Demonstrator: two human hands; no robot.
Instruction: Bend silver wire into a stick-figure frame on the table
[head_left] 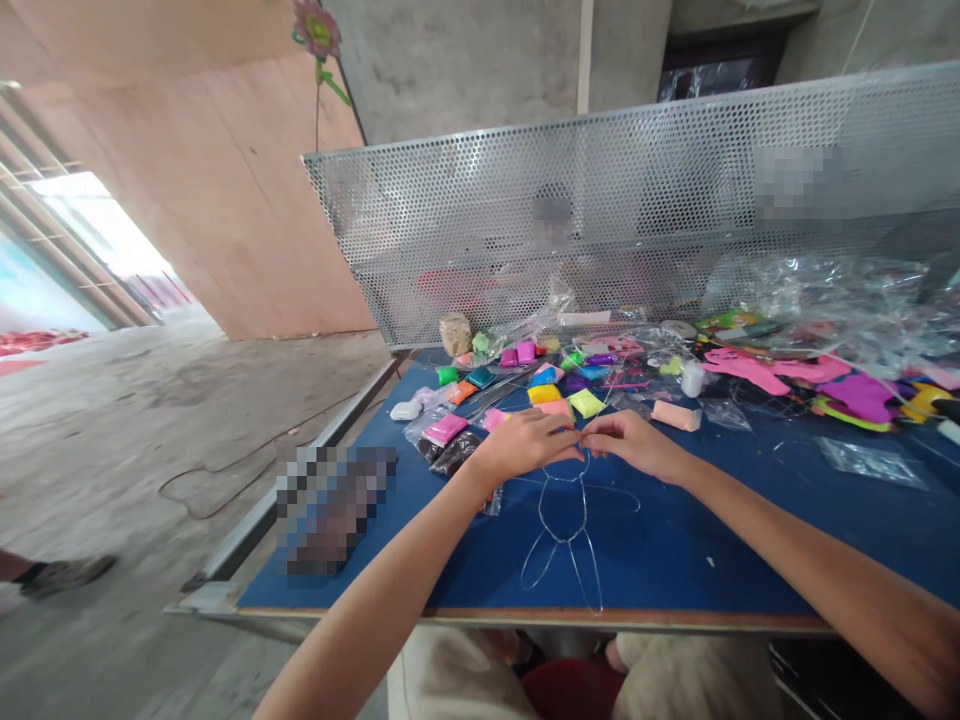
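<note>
A thin silvery wire frame [561, 540] lies over the blue tabletop, bent into a round middle with several loops around it. At its far end my left hand [529, 443] is closed, thumb and fingers pinching the wire. Close beside it, almost touching, my right hand [628, 440] also pinches the wire with its fingertips. The exact spot where the fingers meet is partly hidden. Just beyond the hands lie a yellow-green packet [586, 403] and a yellow packet [544, 394]. A peach-coloured roll [676, 415] rests to the right of my right hand.
A perforated metal panel [480, 220] stands along the back of the blue table [750, 560]. Several coloured packets and a pink packet [445, 429] lie at left. Pink cut-outs [750, 370] and clear plastic bags [840, 290] are heaped at right. A person's foot [71, 575] shows on the floor at left.
</note>
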